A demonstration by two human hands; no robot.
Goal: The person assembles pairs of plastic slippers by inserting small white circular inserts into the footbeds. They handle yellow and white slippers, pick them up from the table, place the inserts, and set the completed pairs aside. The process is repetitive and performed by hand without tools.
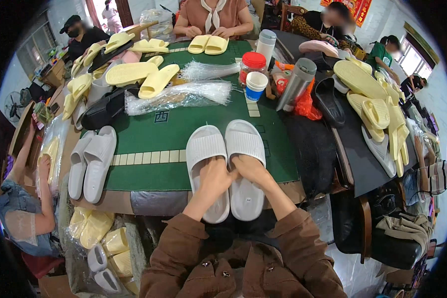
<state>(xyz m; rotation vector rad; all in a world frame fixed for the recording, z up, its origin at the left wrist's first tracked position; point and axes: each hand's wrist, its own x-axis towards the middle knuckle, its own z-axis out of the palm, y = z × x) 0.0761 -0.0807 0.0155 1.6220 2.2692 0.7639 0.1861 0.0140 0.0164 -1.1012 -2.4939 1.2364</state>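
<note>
Just in front of me, a pair of light grey slide slippers lies side by side, toes pointing away, heels over the table's near edge. My left hand (212, 180) is in the left slipper (206, 144), its fingers going under the ribbed strap and out of sight. Likewise, my right hand (252, 171) reaches under the strap of the right slipper (246, 144). Both hands grip the slippers where the two inner edges meet, thumbs close together. Beneath is a green mat (149, 131) with a row of pale tiles printed across it. Another grey pair (99, 166) sits at the mat's left edge.
Clear plastic ties (184, 97) lie beyond, near a red-lidded jar (252, 64), paper cup (256, 87) and steel flask (298, 84). Yellow slippers (134, 72) pile left and right. Opposite, a person (213, 20) handles a yellow pair (207, 44). A bin (74, 268) of bagged slippers stands lower left.
</note>
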